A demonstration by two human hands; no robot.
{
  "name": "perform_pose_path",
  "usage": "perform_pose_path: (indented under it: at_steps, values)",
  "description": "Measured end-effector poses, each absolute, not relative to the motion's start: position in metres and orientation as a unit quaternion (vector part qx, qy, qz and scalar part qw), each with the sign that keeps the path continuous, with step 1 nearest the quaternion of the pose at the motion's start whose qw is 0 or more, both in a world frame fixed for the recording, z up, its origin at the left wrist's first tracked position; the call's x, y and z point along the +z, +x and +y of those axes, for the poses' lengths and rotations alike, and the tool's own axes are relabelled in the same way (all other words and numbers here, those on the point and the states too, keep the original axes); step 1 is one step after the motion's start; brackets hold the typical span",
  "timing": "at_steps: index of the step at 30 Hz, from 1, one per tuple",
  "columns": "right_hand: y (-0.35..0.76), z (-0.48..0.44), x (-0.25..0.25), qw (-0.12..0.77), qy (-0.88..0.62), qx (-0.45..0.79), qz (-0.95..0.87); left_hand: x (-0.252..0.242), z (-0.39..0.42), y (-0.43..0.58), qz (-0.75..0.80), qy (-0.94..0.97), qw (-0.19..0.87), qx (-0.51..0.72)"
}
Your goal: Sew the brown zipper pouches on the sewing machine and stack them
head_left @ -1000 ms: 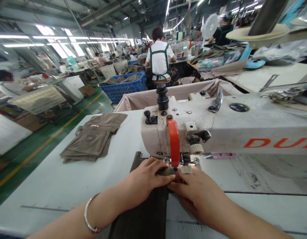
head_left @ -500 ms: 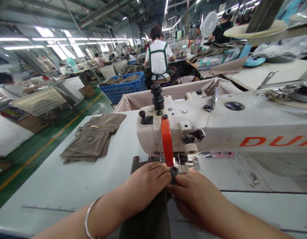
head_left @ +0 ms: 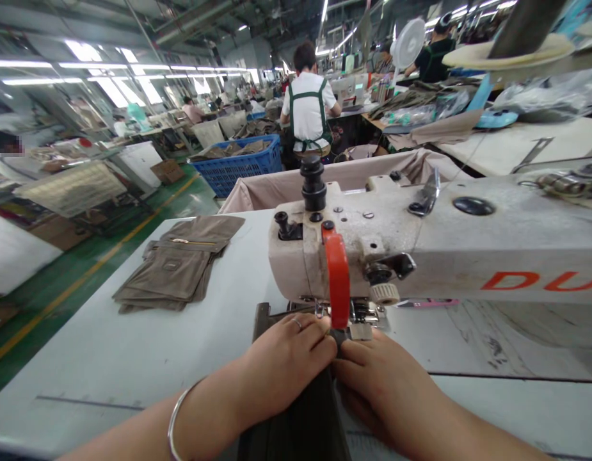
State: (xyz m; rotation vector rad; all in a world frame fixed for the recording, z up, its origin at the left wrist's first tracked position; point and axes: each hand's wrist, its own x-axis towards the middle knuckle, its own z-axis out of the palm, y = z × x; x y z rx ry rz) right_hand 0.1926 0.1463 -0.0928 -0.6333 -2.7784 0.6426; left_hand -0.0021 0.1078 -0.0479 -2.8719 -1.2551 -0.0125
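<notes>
Dark olive fabric (head_left: 296,426) runs from the near edge up under the head of a white sewing machine (head_left: 449,237). My left hand (head_left: 286,362), with fingers bent together, presses on the fabric just left of the needle area. On the right, my right hand (head_left: 382,378) pinches the fabric's edge close to the presser foot. The fingertips of both hands nearly meet below the orange guard (head_left: 338,282), which hides part of the needle area. The fabric under my palms cannot be seen.
A stack of olive fabric pieces with a zipper (head_left: 178,266) lies left on the white table (head_left: 219,346). Pink-handled thread snips (head_left: 427,303) lie behind the needle area. Beyond are a beige cloth bin (head_left: 276,192), a blue crate (head_left: 242,166) and a seated co-worker (head_left: 308,109).
The view has shifted slightly, so the machine sits a little farther right. Both hands keep almost the same hold on the fabric beside the needle area.
</notes>
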Motion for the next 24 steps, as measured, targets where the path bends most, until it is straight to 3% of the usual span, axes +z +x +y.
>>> perform_pose_path:
  at_steps: [4, 8, 14, 18, 21, 24]
  values:
    - [0.193, 0.147, -0.094, 0.093, -0.222, 0.226, -0.944, -0.05, 0.112, -0.003, -0.395, -0.919, 0.013, 0.005]
    - [0.193, 0.148, -0.092, 0.079, -0.231, 0.238, -0.94, -0.05, 0.11, -0.011, -0.431, -0.9, -0.049, -0.048]
    - [0.194, 0.146, -0.092, 0.112, -0.224, 0.214, -0.944, -0.063, 0.065, -0.046, -0.714, -0.674, -0.075, -0.175]
    - [0.191, 0.146, -0.098, 0.177, -0.211, 0.179, -0.945, -0.07, 0.044, -0.053, -0.747, -0.427, -0.314, -0.401]
    - [0.188, 0.148, -0.106, 0.223, -0.195, 0.141, -0.945, -0.064, 0.043, -0.041, -0.611, -0.262, -0.529, -0.528]
    - [0.186, 0.149, -0.113, 0.23, -0.193, 0.139, -0.944, -0.061, 0.041, -0.022, -0.447, -0.15, -0.699, -0.537]
